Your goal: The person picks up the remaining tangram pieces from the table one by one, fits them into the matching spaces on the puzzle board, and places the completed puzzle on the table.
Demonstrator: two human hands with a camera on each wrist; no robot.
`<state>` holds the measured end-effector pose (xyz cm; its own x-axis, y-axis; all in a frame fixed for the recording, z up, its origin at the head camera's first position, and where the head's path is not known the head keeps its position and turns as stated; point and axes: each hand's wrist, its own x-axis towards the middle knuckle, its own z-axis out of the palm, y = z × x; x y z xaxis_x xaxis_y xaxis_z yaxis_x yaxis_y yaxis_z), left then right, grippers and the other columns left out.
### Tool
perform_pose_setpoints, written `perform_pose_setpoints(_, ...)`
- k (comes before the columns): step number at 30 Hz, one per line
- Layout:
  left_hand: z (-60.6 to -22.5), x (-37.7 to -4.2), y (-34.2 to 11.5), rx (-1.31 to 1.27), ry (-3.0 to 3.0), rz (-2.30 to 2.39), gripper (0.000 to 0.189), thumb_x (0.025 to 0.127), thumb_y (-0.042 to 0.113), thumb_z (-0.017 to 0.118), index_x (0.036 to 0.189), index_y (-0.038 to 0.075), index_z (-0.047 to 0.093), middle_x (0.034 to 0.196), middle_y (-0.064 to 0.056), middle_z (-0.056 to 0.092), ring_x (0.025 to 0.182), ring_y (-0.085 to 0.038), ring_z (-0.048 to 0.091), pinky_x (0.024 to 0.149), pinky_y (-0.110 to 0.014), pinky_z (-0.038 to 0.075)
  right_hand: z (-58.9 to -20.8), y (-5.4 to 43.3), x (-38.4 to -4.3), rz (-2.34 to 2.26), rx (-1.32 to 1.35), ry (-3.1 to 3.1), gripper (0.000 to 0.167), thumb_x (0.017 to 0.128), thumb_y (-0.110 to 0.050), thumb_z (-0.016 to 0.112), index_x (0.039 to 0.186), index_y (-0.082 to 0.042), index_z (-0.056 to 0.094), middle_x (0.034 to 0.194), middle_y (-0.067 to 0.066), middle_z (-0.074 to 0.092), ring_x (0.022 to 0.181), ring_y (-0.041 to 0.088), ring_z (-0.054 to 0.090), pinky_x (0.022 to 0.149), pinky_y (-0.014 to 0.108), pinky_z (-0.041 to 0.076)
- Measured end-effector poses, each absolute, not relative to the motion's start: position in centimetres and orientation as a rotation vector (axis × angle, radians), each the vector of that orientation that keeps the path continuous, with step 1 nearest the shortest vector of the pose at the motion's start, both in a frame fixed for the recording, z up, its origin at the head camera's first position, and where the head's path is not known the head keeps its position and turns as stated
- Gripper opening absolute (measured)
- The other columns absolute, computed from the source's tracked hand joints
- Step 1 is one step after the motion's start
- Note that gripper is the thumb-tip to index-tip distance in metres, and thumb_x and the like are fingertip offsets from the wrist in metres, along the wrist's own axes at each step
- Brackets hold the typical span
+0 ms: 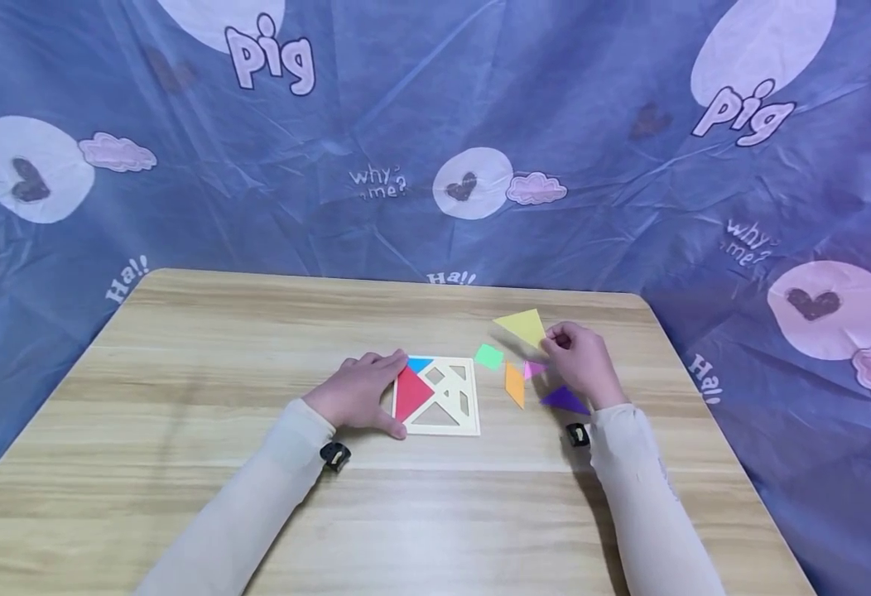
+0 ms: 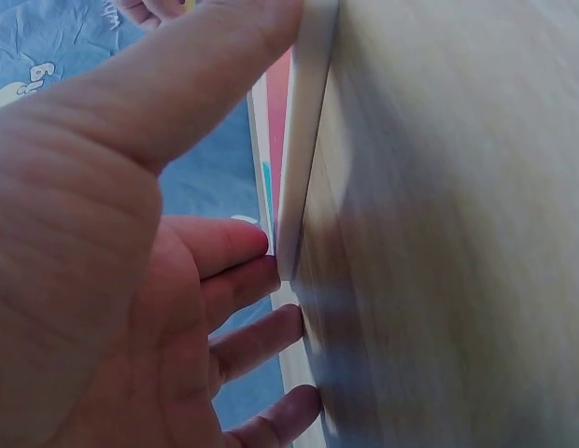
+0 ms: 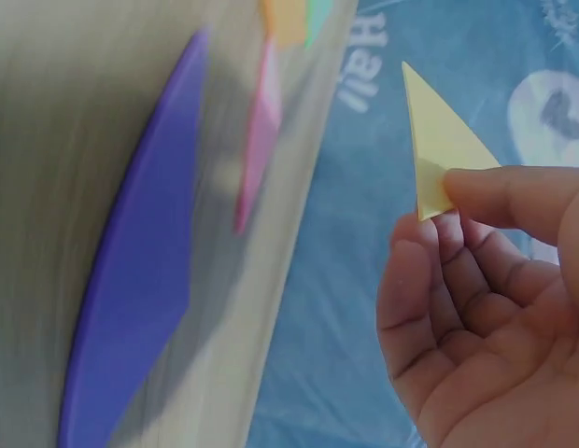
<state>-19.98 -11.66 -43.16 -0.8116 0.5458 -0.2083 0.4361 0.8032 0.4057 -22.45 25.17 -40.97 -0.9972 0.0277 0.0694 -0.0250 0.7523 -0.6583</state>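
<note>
My left hand lies along the left side of a cream tangram board, thumb at the near corner and fingers at the far one. Its fingers look extended, tips against the board's edge in the left wrist view. A red triangle and a blue triangle sit in the board; its other slots show bare. Between thumb and fingers, my right hand pinches a yellow triangle by one corner, raised over the table.
Right of the board lie a green square, an orange parallelogram, a pink triangle and a purple triangle, the last below my right wrist. A blue printed cloth hangs behind the wooden table.
</note>
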Motion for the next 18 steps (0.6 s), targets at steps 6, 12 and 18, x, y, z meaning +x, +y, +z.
perform_pose_setpoints(6, -43.2, -19.9, -11.7, 0.757, 2.690, 0.476, 0.122, 0.073, 0.064, 0.086, 0.165, 0.010, 0.026, 0.171, -0.004, 0.025, 0.152, -0.030, 0.030, 0.121, -0.052, 0.026, -40.7, 23.5, -21.9, 1.096, 0.068, -2.837, 0.018, 0.101, -0.015, 0.064, 0.110, 0.000, 0.070, 0.101, 0.014, 0.071, 0.094, 0.028, 0.064, 0.089, 0.042, 0.053)
perform_pose_setpoints(12, -43.1, -19.9, -11.7, 0.740, 2.679, 0.487, 0.122, 0.073, 0.064, 0.086, 0.165, 0.011, 0.024, 0.171, -0.003, 0.025, 0.152, -0.029, 0.029, 0.122, -0.052, 0.025, -40.4, 22.3, -21.5, 1.064, 0.166, -2.837, 0.018, 0.100, -0.012, 0.066, 0.110, 0.002, 0.071, 0.099, 0.015, 0.073, 0.093, 0.030, 0.066, 0.087, 0.045, 0.054)
perform_pose_setpoints(18, -43.2, -19.8, -11.6, 0.747, 2.671, 0.484, 0.122, 0.074, 0.063, 0.085, 0.165, 0.010, 0.024, 0.171, -0.004, 0.025, 0.152, -0.030, 0.029, 0.122, -0.053, 0.025, -40.3, 21.7, -20.9, 1.073, 0.191, -2.857, 0.017, 0.101, -0.012, 0.065, 0.110, 0.001, 0.072, 0.095, 0.015, 0.074, 0.080, 0.030, 0.071, 0.079, 0.038, 0.053)
